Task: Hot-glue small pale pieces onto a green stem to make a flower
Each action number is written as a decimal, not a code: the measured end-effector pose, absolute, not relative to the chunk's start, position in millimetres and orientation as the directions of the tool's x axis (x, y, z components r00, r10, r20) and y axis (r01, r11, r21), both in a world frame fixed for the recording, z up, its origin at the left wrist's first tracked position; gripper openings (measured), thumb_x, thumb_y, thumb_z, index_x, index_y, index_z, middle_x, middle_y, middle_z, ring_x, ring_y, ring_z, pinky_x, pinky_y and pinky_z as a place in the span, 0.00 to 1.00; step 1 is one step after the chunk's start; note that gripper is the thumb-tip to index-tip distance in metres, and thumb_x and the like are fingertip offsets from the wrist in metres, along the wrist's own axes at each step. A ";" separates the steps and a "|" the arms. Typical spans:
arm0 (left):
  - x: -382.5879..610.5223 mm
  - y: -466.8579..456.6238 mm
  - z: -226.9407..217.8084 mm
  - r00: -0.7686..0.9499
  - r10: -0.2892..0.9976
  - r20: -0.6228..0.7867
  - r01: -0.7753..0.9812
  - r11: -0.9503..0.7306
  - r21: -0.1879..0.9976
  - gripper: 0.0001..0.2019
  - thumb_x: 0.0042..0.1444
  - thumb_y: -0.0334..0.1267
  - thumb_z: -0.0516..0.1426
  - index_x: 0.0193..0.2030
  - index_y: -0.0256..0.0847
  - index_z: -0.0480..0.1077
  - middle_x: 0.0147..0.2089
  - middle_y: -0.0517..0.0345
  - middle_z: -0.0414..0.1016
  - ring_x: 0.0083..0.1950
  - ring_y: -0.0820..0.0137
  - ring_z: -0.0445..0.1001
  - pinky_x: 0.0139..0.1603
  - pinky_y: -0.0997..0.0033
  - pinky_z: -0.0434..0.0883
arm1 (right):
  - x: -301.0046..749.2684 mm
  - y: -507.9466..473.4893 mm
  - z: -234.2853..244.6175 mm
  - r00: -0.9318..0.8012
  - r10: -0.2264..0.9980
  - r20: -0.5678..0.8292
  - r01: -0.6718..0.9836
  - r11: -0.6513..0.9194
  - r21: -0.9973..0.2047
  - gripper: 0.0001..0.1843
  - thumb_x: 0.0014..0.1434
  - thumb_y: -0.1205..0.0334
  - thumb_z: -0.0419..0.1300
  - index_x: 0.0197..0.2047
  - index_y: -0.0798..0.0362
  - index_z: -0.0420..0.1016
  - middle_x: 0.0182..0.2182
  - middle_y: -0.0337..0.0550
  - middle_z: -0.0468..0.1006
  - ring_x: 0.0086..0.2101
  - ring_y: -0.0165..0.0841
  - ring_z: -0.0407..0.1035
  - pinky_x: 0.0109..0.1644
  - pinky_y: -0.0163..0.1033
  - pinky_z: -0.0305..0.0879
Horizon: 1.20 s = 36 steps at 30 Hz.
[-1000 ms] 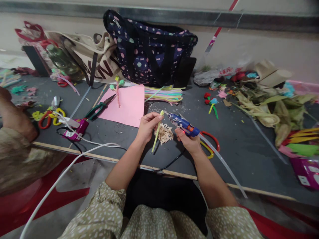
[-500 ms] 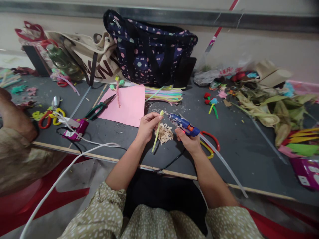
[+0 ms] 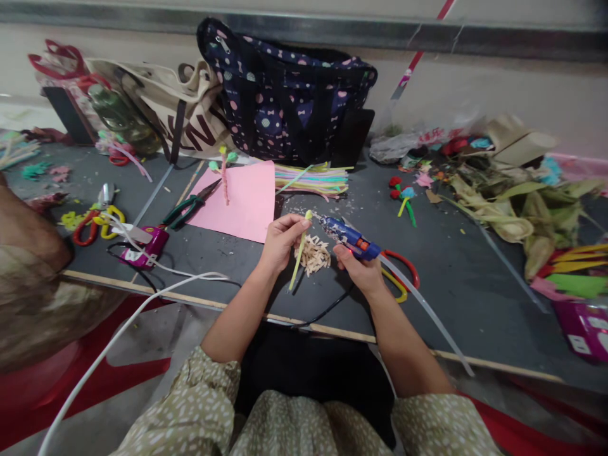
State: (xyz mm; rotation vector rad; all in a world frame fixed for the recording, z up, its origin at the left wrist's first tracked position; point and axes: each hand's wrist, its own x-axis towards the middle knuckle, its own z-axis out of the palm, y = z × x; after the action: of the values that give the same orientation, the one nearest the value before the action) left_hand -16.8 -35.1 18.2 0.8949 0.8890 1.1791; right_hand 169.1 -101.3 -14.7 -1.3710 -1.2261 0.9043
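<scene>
My left hand (image 3: 284,240) pinches a yellow-green pipe cleaner (image 3: 297,263) near its thicker top end, and the rest slants down below the fingers. My right hand (image 3: 360,265) is wrapped around a blue glue gun (image 3: 349,238), whose nozzle points left at the top of the pipe cleaner. Whether the tip touches it is too small to tell. A long clear glue stick (image 3: 427,310) trails from the back of the gun. Under and between my hands lies a pile of small pale pieces (image 3: 316,255). Scissors (image 3: 401,278) with red and yellow handles lie partly behind my right hand.
Green-handled pliers (image 3: 190,206) rest partly on pink paper (image 3: 247,202). A bundle of coloured pipe cleaners (image 3: 313,180) lies before a dark patterned bag (image 3: 289,95). A purple power strip (image 3: 147,247) and white cable (image 3: 118,335) are at left, near another person's arm (image 3: 33,221).
My hands, the pipe cleaner and the glue gun stay almost exactly in place. The other person's arm at the left has shifted slightly.
</scene>
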 end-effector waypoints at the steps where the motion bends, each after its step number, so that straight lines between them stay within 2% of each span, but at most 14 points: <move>1: -16.7 -35.2 18.3 0.155 0.983 -0.101 -0.363 0.151 0.919 0.13 0.45 0.46 0.70 0.28 0.39 0.76 0.21 0.65 0.65 0.20 0.81 0.58 0.20 0.79 0.54 | 169.0 -101.4 -14.8 0.195 0.976 0.100 0.193 0.062 -0.979 0.17 0.53 0.47 0.69 0.28 0.50 0.74 0.20 0.34 0.71 0.21 0.29 0.65 0.25 0.36 0.64; 15: -17.5 -33.1 16.0 0.155 0.980 -0.128 -0.382 0.179 0.907 0.13 0.44 0.46 0.70 0.29 0.40 0.75 0.22 0.65 0.67 0.20 0.81 0.58 0.20 0.78 0.53 | 168.2 -101.3 -15.8 0.189 0.977 0.099 0.171 0.066 -0.983 0.16 0.53 0.47 0.69 0.29 0.50 0.74 0.21 0.34 0.72 0.21 0.29 0.65 0.25 0.36 0.64; 24: -17.5 -34.1 18.3 0.158 0.979 -0.130 -0.381 0.182 0.906 0.13 0.44 0.45 0.70 0.28 0.40 0.75 0.20 0.66 0.64 0.20 0.81 0.57 0.20 0.78 0.51 | 166.7 -99.5 -12.5 0.167 0.982 0.091 0.165 0.063 -0.984 0.15 0.53 0.48 0.69 0.30 0.50 0.75 0.22 0.34 0.72 0.21 0.28 0.64 0.26 0.36 0.64; 36: -20.0 -27.5 14.2 0.105 0.990 -0.094 -0.414 0.130 0.901 0.14 0.42 0.45 0.71 0.29 0.39 0.76 0.22 0.65 0.67 0.20 0.82 0.57 0.20 0.79 0.54 | 177.5 -91.5 -4.3 0.195 0.978 0.080 0.373 0.002 -0.928 0.21 0.56 0.41 0.63 0.23 0.49 0.71 0.17 0.36 0.70 0.21 0.33 0.66 0.27 0.40 0.64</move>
State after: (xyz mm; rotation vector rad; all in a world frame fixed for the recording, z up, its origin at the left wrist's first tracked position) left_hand -20.0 -27.5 14.2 0.8454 0.8829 1.2418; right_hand 177.5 -91.5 -4.3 -1.5380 -1.3343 0.8173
